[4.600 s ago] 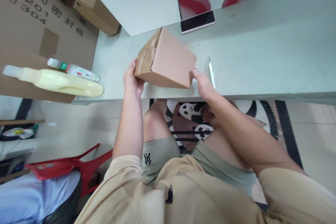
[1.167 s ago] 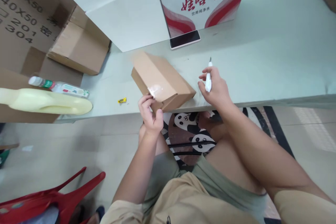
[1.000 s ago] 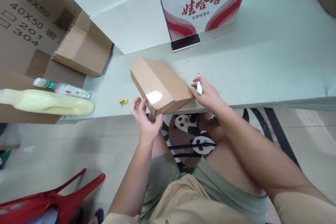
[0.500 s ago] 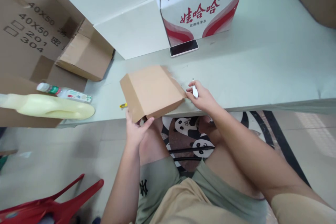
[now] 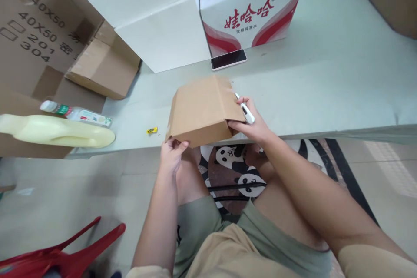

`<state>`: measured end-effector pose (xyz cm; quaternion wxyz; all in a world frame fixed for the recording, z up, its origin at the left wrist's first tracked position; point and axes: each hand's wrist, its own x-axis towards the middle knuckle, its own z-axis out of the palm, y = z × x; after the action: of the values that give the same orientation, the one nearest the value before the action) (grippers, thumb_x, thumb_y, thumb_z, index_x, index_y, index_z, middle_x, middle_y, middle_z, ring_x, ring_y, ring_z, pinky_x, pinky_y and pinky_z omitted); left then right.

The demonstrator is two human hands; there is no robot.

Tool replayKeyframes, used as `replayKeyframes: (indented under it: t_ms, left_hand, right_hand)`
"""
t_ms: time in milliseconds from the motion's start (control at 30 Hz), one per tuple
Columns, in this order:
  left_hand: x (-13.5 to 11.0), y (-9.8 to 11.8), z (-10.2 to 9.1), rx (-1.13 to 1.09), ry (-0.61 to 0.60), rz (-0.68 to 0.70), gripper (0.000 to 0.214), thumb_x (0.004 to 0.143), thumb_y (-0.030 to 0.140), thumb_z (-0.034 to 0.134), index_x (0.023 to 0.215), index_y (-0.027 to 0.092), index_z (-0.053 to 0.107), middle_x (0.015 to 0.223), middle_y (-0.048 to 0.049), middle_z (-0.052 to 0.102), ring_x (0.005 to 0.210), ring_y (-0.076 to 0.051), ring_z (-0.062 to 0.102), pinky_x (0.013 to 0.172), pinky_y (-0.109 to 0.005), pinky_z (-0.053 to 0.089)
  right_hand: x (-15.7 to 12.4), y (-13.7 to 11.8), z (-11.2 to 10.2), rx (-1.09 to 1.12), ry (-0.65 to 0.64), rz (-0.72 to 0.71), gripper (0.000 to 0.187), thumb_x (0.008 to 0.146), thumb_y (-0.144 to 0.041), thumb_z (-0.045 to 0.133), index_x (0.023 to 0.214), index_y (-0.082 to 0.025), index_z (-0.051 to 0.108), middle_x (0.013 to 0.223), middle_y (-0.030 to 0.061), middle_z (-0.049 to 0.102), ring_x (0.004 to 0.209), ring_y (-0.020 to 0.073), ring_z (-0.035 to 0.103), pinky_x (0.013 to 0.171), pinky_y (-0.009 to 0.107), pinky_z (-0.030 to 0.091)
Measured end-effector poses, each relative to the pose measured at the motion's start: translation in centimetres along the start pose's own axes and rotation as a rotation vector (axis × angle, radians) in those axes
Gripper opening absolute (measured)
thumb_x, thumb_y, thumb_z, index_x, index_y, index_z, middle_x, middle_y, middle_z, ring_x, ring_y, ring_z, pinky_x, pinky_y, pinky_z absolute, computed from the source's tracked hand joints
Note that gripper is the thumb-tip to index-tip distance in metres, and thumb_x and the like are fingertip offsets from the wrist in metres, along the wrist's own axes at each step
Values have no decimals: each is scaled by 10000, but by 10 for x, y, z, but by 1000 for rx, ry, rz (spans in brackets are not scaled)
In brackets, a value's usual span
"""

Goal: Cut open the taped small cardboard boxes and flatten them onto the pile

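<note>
A small brown cardboard box [image 5: 200,106] is tilted at the front edge of the table, with angled flaps along its sides. My left hand [image 5: 172,153] pinches its near left corner between thumb and fingers. At the box's right side, my right hand [image 5: 252,121] is closed around a slim white utility knife [image 5: 248,114] with a dark slot in its handle. The fingers of that hand also touch the box's near right corner and flap. The knife's tip points away from me, beside the right flap. The underside of the box is hidden.
A small yellow packet [image 5: 151,130] lies left of the box. Farther left are a pale yellow bottle [image 5: 65,131] and a clear bottle [image 5: 81,115]. A phone [image 5: 229,59] rests against a white printed carton [image 5: 247,21]. A red chair [image 5: 81,252] stands at lower left.
The box has shifted right and turned, uncovering the yellow packet. My left hand now pinches its near left corner. My right hand has come against the right flap, showing more of the knife.
</note>
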<state>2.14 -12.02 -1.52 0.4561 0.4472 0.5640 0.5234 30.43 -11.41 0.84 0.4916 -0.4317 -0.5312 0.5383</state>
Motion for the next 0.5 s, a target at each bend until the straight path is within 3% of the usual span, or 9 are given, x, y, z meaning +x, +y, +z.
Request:
replayKeyframes:
  t_ms: [100, 233, 367, 500]
  left_hand:
    - [5, -1, 5, 107, 35, 66, 611, 438, 595, 937, 825, 195, 687, 916, -69, 723, 1013, -253, 681, 963, -380, 549]
    - [10, -4, 8, 207, 187, 190, 551, 496, 551, 929, 785, 183, 637, 976, -52, 663, 1079, -221, 641, 1103, -379, 446]
    - [10, -4, 13, 164, 258, 140, 548, 535, 534, 904, 849, 177, 630, 913, -52, 683, 974, -214, 664, 991, -376, 502]
    - [3, -3, 13, 184, 257, 234, 505, 624, 551, 860, 887, 173, 652, 879, -49, 680, 946, -192, 656, 905, -307, 510]
  right_hand:
    - [1, 5, 0, 58, -10, -1, 648, 696, -449, 719, 1078, -289, 220, 950, 2, 557, 867, 210, 620, 697, 341, 507]
    - [4, 13, 2, -74, 173, -44, 649, 680, -464, 738, 1049, -282, 236, 893, -15, 495, 795, 189, 564, 691, 352, 495]
    - [4, 12, 3, -138, 308, -129, 550, 721, -406, 731, 1009, -274, 281, 800, -57, 402, 663, 120, 454, 645, 295, 419]
    - [2, 8, 4, -58, 343, -206, 393, 830, -440, 652, 980, -263, 335, 736, -67, 373, 581, 86, 375, 561, 247, 321]
